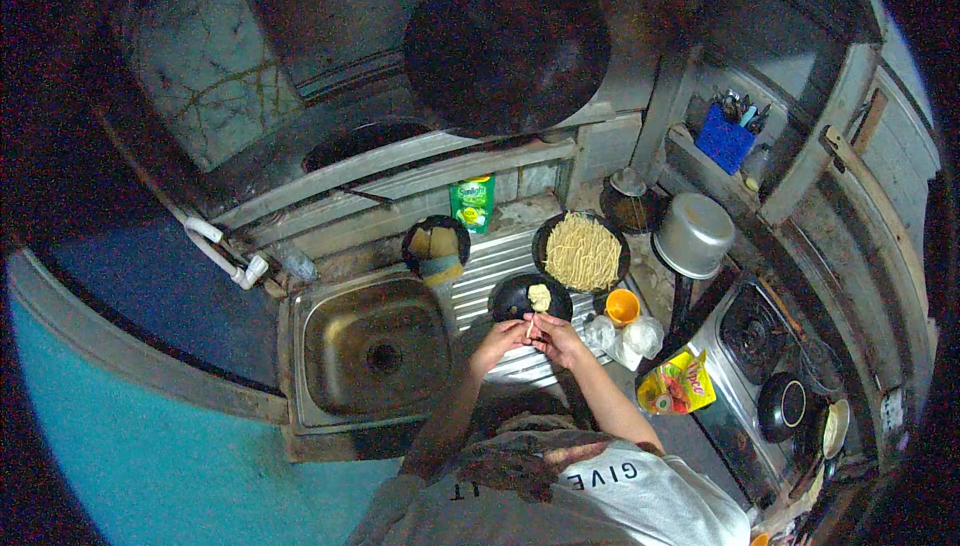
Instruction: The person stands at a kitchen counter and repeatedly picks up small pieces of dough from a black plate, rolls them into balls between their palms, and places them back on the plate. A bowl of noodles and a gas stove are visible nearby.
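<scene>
My left hand and my right hand meet over the near edge of a dark round plate. Between their fingertips is a thin, pale strand of what looks like dough. A pale lump of dough lies on the plate just beyond the fingers. Behind and to the right, a dark round tray holds many thin pale strands laid side by side. An orange cup stands right of the dark plate, beside clear plastic bags.
A steel sink lies left of the ribbed drainboard. Behind are a bowl with sponges and a green Sunlight pouch. Rightward are an upturned metal pot, a yellow packet and a gas stove.
</scene>
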`<state>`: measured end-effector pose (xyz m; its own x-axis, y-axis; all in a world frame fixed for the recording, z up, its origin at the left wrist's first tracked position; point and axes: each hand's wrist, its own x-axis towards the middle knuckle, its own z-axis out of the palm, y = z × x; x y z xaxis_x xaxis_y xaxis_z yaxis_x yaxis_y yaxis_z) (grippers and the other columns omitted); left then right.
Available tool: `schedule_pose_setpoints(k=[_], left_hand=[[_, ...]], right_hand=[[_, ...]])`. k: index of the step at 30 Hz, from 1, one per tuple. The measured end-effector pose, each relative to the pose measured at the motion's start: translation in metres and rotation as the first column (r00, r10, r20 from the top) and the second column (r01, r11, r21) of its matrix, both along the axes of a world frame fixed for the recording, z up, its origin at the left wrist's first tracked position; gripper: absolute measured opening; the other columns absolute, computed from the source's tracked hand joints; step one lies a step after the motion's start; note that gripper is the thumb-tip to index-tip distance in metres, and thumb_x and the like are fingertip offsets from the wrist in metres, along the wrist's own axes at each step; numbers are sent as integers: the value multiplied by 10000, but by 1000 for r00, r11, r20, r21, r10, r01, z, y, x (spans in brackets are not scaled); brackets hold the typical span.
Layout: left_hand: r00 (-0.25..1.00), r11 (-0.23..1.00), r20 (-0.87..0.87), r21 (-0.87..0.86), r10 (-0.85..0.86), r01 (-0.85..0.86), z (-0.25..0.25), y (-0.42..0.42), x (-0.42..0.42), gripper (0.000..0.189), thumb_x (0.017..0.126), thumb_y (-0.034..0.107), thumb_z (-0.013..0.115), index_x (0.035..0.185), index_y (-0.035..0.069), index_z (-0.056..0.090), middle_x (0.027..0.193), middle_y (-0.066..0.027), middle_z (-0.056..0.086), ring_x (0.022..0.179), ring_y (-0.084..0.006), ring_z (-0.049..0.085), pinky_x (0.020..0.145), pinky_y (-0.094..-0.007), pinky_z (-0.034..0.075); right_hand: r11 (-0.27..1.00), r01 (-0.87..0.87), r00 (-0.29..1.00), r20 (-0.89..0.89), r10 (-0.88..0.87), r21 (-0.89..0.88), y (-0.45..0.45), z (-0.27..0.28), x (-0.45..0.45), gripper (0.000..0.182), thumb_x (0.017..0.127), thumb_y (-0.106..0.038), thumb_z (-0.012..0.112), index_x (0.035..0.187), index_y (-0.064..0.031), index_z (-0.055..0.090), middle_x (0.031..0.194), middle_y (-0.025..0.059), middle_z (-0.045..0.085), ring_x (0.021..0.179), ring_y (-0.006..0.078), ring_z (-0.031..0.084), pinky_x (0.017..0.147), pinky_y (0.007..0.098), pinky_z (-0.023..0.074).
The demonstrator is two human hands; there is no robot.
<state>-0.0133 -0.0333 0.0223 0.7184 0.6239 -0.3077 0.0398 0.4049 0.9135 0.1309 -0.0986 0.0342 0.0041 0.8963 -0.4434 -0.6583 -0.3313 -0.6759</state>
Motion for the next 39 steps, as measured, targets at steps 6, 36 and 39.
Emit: schedule_pose_setpoints(k=[6, 36, 39], left_hand=[[1000, 966, 16, 260, -11, 6, 6, -3, 1, 238, 837, 215, 524, 939, 4, 571, 874, -15, 589, 772, -81, 526, 688, -204, 417], [952, 660, -161, 750, 260, -53, -14, 0, 14, 269, 745, 152, 635, 930, -2, 514, 775, -122, 606, 712, -187, 596, 624, -287, 466], [975, 805, -125, 588, 185, -77, -24, 2, 13, 304, 734, 168, 648, 950, 2, 511, 778, -123, 608, 714, -193, 597, 627, -293, 469]], right_hand=[[999, 43, 999, -5, -43, 4, 4, -21, 8, 181, 817, -236, 551, 956, -124, 576, 768, -21, 590, 692, 90, 549, 604, 220, 426], [987, 160, 983, 99, -157, -26, -2, -15, -8, 180, 739, -243, 655, 847, -123, 575, 638, -66, 532, 557, 32, 487, 452, 173, 363], [984, 170, 984, 61, -167, -61, 0, -23, -6, 182, 740, -254, 653, 830, -118, 573, 643, -56, 543, 557, 34, 498, 431, 178, 362]])
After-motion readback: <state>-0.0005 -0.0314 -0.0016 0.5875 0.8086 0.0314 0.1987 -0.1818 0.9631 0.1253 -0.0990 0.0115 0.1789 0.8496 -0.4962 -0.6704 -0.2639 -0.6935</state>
